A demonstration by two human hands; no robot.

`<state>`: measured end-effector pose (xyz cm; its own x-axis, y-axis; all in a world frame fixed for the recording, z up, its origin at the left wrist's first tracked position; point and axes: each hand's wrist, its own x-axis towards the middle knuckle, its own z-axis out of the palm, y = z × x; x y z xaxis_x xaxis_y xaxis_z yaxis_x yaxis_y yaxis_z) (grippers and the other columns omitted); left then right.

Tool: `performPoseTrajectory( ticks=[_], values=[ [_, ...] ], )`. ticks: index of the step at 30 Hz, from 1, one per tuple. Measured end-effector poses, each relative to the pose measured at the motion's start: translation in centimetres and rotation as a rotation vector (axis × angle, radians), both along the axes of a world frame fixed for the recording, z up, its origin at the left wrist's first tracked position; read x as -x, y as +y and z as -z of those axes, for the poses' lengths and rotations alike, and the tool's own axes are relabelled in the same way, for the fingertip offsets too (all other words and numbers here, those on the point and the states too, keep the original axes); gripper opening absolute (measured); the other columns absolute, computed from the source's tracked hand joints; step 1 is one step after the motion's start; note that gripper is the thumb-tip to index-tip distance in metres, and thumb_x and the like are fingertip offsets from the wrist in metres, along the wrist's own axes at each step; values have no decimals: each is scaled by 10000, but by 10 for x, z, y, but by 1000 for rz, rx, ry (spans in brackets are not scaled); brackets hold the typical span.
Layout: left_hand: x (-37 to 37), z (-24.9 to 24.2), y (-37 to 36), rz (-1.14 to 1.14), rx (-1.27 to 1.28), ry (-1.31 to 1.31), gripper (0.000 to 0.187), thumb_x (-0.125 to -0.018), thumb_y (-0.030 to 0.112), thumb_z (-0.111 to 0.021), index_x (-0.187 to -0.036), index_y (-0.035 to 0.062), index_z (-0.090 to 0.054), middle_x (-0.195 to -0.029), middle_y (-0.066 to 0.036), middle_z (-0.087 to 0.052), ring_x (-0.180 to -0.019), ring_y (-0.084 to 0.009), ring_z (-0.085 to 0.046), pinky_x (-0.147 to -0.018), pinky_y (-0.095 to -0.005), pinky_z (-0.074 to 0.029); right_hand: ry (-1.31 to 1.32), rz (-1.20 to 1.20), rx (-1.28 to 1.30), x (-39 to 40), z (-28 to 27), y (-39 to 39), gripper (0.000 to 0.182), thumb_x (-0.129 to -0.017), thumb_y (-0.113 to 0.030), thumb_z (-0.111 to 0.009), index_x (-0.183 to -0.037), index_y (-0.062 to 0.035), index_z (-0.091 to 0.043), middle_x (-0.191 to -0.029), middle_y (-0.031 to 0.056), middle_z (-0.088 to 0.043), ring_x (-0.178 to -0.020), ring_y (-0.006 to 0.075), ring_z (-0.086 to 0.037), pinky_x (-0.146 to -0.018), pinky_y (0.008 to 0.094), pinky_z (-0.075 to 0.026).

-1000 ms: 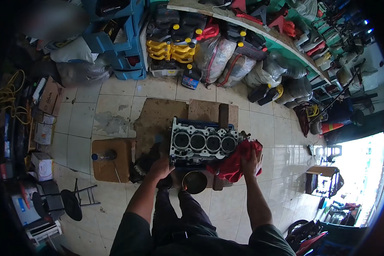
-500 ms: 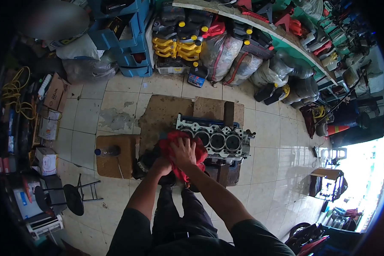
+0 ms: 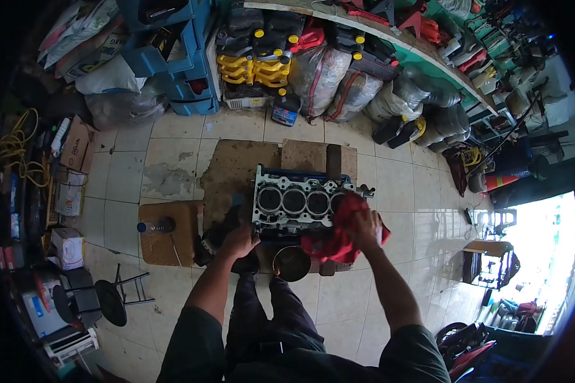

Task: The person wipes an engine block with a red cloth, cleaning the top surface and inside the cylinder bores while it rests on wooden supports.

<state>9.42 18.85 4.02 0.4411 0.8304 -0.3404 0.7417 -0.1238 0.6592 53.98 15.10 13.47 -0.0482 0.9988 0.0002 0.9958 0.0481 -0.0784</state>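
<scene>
An engine block [image 3: 294, 220] with several round cylinder bores facing up lies in front of me. A bunched red cloth [image 3: 332, 246] covers its right end and hangs over the near edge. My right hand [image 3: 367, 231] presses down on this cloth, holding it with the fingers over the top. At the block's near left corner, my left hand [image 3: 239, 242] has its fingers curled against the edge; the fingertips are partly hidden. A round pan [image 3: 292, 263] sits just below the block, near my feet.
Cardboard [image 3: 239, 159] lies under the block. To the left, a brown stool-like slab [image 3: 163, 246] carries a bottle [image 3: 156, 226]. A black stool [image 3: 112, 300] stands farther left. Stuffed sacks [image 3: 316, 80], yellow containers [image 3: 252, 70] and blue drawers [image 3: 191, 89] line the far wall.
The red cloth and my right hand have moved from the block's left end to its right end, uncovering the left bores and the pan. My left hand stays near the left corner.
</scene>
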Motion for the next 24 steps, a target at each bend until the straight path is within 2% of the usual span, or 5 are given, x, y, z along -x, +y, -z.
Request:
performPoseTrajectory(
  ticks=[7, 9, 16, 21, 24],
  values=[
    [-2, -12, 4, -49, 86, 46, 561, -993, 395, -716, -1296, -50, -560, -1146, -306, -716, -1090, -484, -700, -917, -539, -591, 64, 182, 116, 18, -18, 13, 732, -744, -386, -917, -1371, -123, -645, -1413, 223, -566, -1300, 475, -531, -1069, 580, -490],
    [-3, -30, 7, -26, 110, 93, 521, -990, 388, -719, -1291, -21, -600, -1175, -289, -718, -1132, -478, -688, -952, -536, -580, 240, -51, -351, 50, 39, 16, 632, -732, -437, -916, -1228, -134, -668, -1342, 180, -572, -1225, 436, -553, -989, 601, -502],
    [7, 44, -10, 165, -43, 178, 539, -1002, 388, -638, -1444, 85, -574, -1246, -238, -720, -1140, -421, -711, -976, -520, -576, 258, -398, -23, 269, 18, 54, 625, -773, -463, -864, -1297, -174, -687, -1347, 164, -565, -1321, 392, -498, -1041, 596, -449],
    [-2, 14, 7, 384, 241, 435, 513, -979, 401, -676, -1380, 86, -627, -1359, -241, -677, -1213, -405, -680, -991, -511, -571, 201, -436, -80, 238, 41, 53, 570, -793, -421, -840, -1290, -180, -694, -1338, 151, -576, -1284, 382, -514, -1014, 593, -457],
    [2, -6, -2, 48, -41, 62, 611, -965, 351, -728, -1435, 15, -529, -1335, -260, -674, -1180, -454, -680, -960, -518, -578, 268, -445, 6, 204, 37, 47, 524, -771, -373, -840, -1247, -202, -704, -1310, 154, -576, -1243, 390, -540, -1034, 587, -465]
  ],
)
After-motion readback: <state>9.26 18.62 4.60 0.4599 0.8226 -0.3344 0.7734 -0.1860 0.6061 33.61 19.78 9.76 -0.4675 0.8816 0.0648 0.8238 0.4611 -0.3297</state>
